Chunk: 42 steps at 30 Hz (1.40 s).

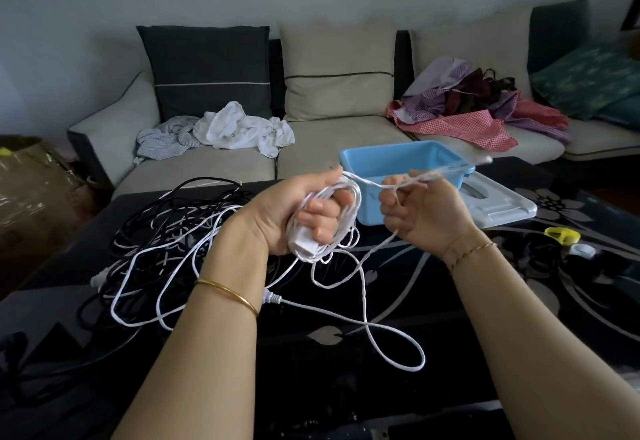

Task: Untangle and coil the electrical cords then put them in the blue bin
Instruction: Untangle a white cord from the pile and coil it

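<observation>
My left hand (277, 211) grips a coil of white cord (354, 207), fingers curled round it. My right hand (426, 211) pinches its free strand. More cords (162, 231) lie tangled near the tabletop's (311, 387) left edge, and the bin (381, 162) stands at its far edge.

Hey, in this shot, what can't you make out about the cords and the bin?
Head view only.
1. The white cord's end, past the right hand: motion-blurred, plug type unclear.
2. The coil: the left hand's grip covers its middle, loop count unclear.
3. The bin's floor: both hands hide part.
4. The black cords: tangled on the dark table, count unclear.
</observation>
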Tool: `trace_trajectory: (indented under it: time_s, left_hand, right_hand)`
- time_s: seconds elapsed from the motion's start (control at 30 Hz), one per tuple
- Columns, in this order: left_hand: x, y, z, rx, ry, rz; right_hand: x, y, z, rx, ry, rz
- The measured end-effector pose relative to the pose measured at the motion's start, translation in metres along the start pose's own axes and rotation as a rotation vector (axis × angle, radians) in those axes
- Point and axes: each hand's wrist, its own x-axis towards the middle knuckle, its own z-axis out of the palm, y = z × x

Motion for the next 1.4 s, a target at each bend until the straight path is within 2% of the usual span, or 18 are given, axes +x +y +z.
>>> trace_trajectory:
  time_s: [0.07,0.17,0.27,0.4,0.47,0.57,0.63,0.7,0.77,0.8,0.87,0.93,1.03,1.1,1.2,1.3,1.4]
  left_hand:
    - [0.001,0.001,-0.008,-0.157,-0.019,0.049]
    - [0.000,0.001,-0.019,-0.410,-0.087,0.112]
    - [-0.002,0.003,-0.026,-0.608,-0.049,0.232]
    - [-0.009,0.008,-0.034,-0.791,0.059,0.386]
    - [-0.010,0.008,-0.034,-0.797,0.129,0.412]
    - [-0.003,0.003,-0.023,-0.705,0.184,0.373]
    - [0.004,0.000,-0.013,-0.580,0.217,0.303]
    - [0.009,-0.003,-0.004,-0.423,0.253,0.231]
    - [0.013,-0.004,0.002,-0.290,0.272,0.168]
    - [0.014,-0.003,0.004,-0.254,0.275,0.141]
    - [0.015,-0.002,0.006,-0.208,0.274,0.099]
    - [0.015,-0.002,0.009,-0.122,0.278,0.070]
    - [0.015,-0.003,0.010,-0.027,0.247,0.029]
    - [0.016,-0.003,0.011,-0.008,0.212,0.016]
    - [0.016,-0.003,0.010,-0.013,0.221,0.026]
    - [0.015,-0.002,0.007,-0.031,0.232,0.054]
    - [0.014,-0.002,0.006,-0.030,0.179,0.038]
  right_hand:
    - [0.001,0.003,-0.005,-0.014,0.025,0.016]
    - [0.002,0.009,-0.009,-0.234,0.054,0.035]
    - [0.005,0.012,-0.019,-0.417,0.218,0.004]
    - [0.001,0.011,-0.040,-0.729,0.499,0.093]
    - [-0.002,0.007,-0.049,-1.020,0.581,0.104]
    - [-0.002,0.004,-0.058,-1.531,0.557,0.216]
    - [0.002,0.006,-0.060,-1.731,0.530,0.305]
    - [0.004,0.006,-0.057,-1.823,0.566,0.286]
    - [0.005,0.001,-0.045,-1.693,0.604,0.083]
    - [0.005,-0.003,-0.037,-1.508,0.602,-0.044]
    - [0.000,-0.010,-0.013,-1.057,0.526,-0.247]
    - [-0.007,-0.015,0.011,-0.885,0.402,-0.338]
    - [-0.015,-0.013,0.038,-0.892,0.150,-0.309]
    - [-0.017,-0.008,0.049,-0.975,0.069,-0.256]
    - [-0.014,-0.002,0.050,-0.969,0.063,-0.210]
    - [-0.013,-0.002,0.044,-0.789,0.015,-0.174]
    - [-0.011,-0.004,0.037,-0.600,0.067,-0.216]
